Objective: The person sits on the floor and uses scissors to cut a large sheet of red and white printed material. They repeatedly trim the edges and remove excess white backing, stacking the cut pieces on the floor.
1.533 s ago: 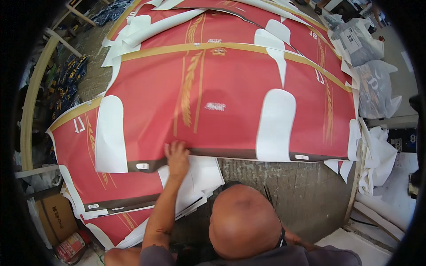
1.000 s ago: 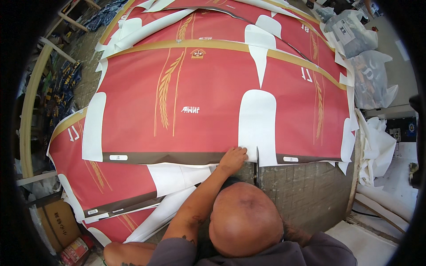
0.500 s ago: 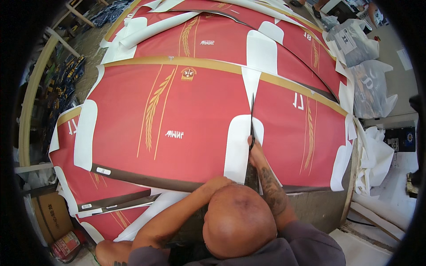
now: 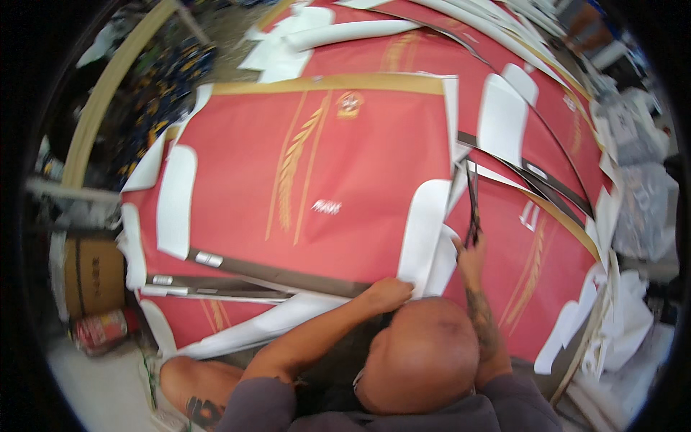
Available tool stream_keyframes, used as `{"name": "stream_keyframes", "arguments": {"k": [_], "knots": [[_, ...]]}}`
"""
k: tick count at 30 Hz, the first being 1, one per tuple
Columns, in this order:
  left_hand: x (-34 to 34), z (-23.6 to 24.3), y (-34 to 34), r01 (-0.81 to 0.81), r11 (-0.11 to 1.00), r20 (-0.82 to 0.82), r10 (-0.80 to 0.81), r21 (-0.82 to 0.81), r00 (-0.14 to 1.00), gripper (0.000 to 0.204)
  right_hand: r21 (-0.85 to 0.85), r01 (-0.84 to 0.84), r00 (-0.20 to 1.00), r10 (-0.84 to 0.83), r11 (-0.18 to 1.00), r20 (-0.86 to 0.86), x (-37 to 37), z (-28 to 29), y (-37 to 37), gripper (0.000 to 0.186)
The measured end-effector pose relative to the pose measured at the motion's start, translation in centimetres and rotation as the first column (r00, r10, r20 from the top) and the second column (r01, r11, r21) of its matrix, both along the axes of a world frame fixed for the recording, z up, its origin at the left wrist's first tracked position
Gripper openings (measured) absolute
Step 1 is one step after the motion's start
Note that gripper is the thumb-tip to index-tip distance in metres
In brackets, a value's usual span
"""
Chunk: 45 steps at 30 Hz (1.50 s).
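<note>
Neither my left hand nor my right hand shows. A bald person (image 4: 421,353) in a grey shirt sits below me. Their left hand (image 4: 389,291) rests on the lower edge of a large red printed sheet (image 4: 367,173) with gold bands and white shapes. Their tattooed right hand (image 4: 468,248) grips long black scissors (image 4: 472,198), angled upward in a gap between that sheet and a red piece (image 4: 504,230) to its right. More red sheets (image 4: 417,57) and curled white paper (image 4: 345,32) lie layered underneath and beyond. The picture is somewhat blurred.
At left are a wooden frame (image 4: 93,108), dark patterned fabric (image 4: 147,115), a cardboard box (image 4: 93,277) and a red packet (image 4: 101,331). At right are filled plastic bags (image 4: 640,209) and crumpled white paper (image 4: 626,317). Another person (image 4: 583,21) is at the far top right.
The view has shifted. The co-worker's left hand moved rightward along the sheet's edge, their right hand came up with scissors, and the sheet now lies parted at the white strip.
</note>
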<state>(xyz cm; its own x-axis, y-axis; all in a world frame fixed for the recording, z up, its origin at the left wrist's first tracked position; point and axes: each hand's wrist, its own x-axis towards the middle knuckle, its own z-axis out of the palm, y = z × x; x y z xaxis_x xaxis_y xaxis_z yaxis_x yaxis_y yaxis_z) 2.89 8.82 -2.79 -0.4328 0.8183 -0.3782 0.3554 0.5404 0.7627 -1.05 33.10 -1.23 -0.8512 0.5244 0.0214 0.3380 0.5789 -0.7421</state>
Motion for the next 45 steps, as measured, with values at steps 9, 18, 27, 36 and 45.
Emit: {"name": "stream_keyframes", "arguments": {"k": [9, 18, 27, 36, 45], "knots": [[-2.1, 1.1, -0.3, -0.086, 0.994, -0.267, 0.066, -0.066, 0.962, 0.018, 0.3, -0.005, 0.998, -0.013, 0.954, 0.056, 8.4, -7.0, 1.6, 0.056], [-2.7, 1.9, -5.5, -0.65, 0.748, 0.109, 0.641, 0.132, 0.76, 0.034, 0.272, 0.106, 0.994, -0.092, 0.956, -0.063, 6.9, -4.6, 1.1, 0.039], [-3.2, 3.5, -10.7, -0.876, 0.449, 0.19, 0.858, 0.176, 0.478, 0.022, 0.519, 0.18, 0.977, -0.091, 0.836, -0.192, 7.6, -9.0, -2.4, 0.033], [2.8, 3.2, -7.4, -0.902, 0.073, 0.534, 0.784, 0.426, 0.316, 0.119, -0.854, -0.358, 0.929, 0.234, 0.376, -0.286, -13.9, 3.5, -12.4, 0.033], [-7.3, 3.4, -15.5, -0.604, -0.652, 0.552, 0.741, 0.458, -0.381, 0.082, -0.797, -0.51, 0.753, 0.617, 0.324, -0.23, -9.5, 6.3, -19.8, 0.023]]}}
